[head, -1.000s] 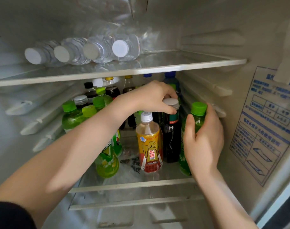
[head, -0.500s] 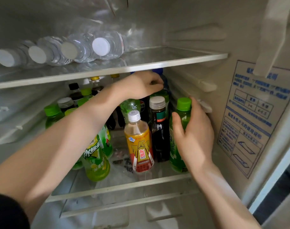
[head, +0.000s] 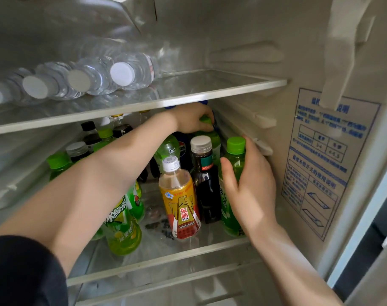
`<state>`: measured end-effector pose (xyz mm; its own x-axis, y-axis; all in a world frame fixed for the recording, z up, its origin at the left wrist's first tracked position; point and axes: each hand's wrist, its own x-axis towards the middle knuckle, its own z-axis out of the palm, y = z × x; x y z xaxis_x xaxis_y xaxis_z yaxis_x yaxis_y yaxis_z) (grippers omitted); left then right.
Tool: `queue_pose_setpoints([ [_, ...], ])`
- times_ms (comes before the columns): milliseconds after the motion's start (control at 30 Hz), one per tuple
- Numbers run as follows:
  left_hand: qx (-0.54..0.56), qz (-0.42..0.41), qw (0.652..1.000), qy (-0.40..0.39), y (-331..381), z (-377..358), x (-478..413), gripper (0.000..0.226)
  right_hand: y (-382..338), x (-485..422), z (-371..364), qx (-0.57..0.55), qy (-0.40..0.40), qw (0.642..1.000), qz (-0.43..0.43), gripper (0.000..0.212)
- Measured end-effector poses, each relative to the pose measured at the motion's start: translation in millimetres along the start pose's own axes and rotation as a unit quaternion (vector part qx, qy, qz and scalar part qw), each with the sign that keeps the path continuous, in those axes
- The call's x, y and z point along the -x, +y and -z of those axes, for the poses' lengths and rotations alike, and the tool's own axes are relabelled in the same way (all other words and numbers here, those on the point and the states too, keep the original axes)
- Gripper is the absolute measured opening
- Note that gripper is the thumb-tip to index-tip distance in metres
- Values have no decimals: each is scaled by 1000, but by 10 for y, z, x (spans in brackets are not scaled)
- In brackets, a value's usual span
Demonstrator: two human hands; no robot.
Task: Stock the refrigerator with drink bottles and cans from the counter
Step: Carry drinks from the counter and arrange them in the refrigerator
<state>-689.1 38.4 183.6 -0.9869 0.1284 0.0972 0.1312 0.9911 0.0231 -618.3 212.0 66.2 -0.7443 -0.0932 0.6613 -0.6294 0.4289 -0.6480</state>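
My right hand (head: 250,186) grips a green tea bottle (head: 229,208) with a green cap, standing at the front right of the fridge's middle glass shelf (head: 166,255). My left hand (head: 193,119) reaches deep under the upper shelf and holds the top of a green-capped bottle (head: 214,140) at the back right. Between my arms stand a yellow-labelled bottle (head: 180,199) with a white cap and a dark bottle (head: 204,173) with a pale cap. Green bottles (head: 122,226) stand under my left forearm.
Several clear water bottles (head: 124,74) lie on their sides on the upper shelf (head: 210,93), left half; its right half is bare glass. More dark and green bottles (head: 77,151) stand at the back left. A blue-printed sticker (head: 320,164) covers the right wall.
My left hand has left the dark bottle's cap and reached further back to the green-capped bottle behind. My right hand has kept its hold on the green tea bottle.
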Motion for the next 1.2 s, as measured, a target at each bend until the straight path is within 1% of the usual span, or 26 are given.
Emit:
queue_pose_setpoints([
  [167, 3, -37, 999, 4, 118, -14, 48, 34, 20, -3, -11, -7, -1, 1000, 0, 49],
  [367, 31, -28, 999, 24, 136, -19, 82, 36, 29, 0, -27, -13, 7, 1000, 2, 46],
  [500, 65, -22, 997, 47, 125, -77, 117, 33, 40, -2, -47, -6, 16, 1000, 4, 43],
  [667, 116, -25, 990, 75, 184, -103, 130, 35, 54, -7, -52, -5, 13, 1000, 8, 51],
  [733, 131, -35, 988, 71, 230, -108, 124, 35, 54, -11, -57, -7, 13, 1000, 11, 51],
  [833, 122, -43, 990, 54, 287, -74, 123, 36, 57, -14, -65, -10, 18, 1000, 14, 50],
  [1000, 144, -18, 989, 40, 227, -30, 213, 40, 71, -12, -64, -13, 18, 1000, 13, 48],
  [1067, 122, -8, 991, 52, 154, 13, 299, 38, 76, -15, -64, -14, 18, 1000, 13, 48],
  [1133, 58, 21, 996, 70, 27, 64, 382, 36, 77, -16, -65, -17, 18, 1000, 14, 48],
  [1200, -14, 91, 994, 53, -119, 104, 453, 41, 75, -15, -72, -22, 18, 1000, 12, 47],
])
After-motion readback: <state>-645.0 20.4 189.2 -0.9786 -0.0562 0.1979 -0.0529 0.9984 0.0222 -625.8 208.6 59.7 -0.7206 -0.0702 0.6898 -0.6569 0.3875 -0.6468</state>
